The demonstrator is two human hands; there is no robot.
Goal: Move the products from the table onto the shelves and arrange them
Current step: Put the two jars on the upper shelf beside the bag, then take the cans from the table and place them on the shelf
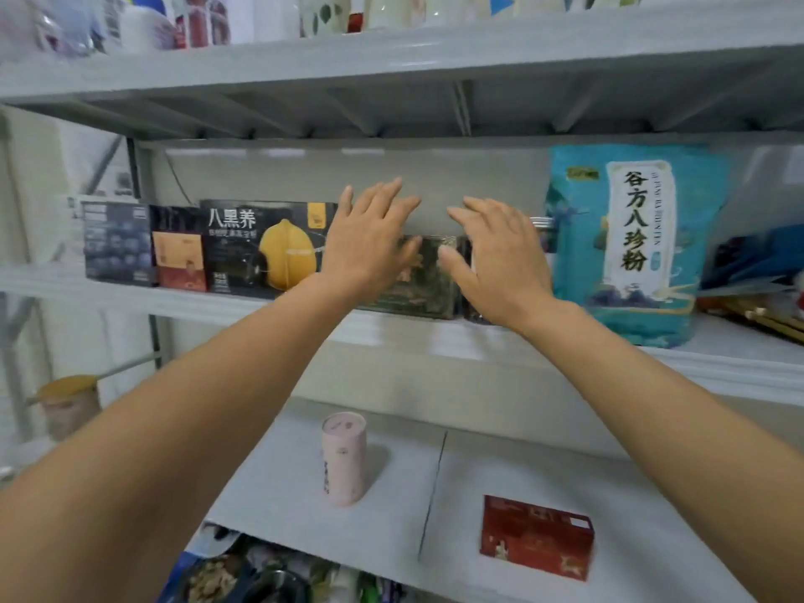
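Reaching up to the middle shelf [130, 293] at frame centre, both hands are spread flat with straight fingers, holding nothing. The left hand [370, 241] and right hand [496, 254] frame a dark box [417, 276] standing on the shelf between a black box [269, 250] to its left and a tall blue bag [631, 241] to its right. Motion blur hides whether the palms touch it. The box looks placed, so this is likely the straightening step. The risk is an uneven push: more force from one palm could twist the box, shove it into the black box, or tip the soft bag. Lower in the frame, a pink tube [343, 459] and a red box [535, 537] sit on the shelf below.
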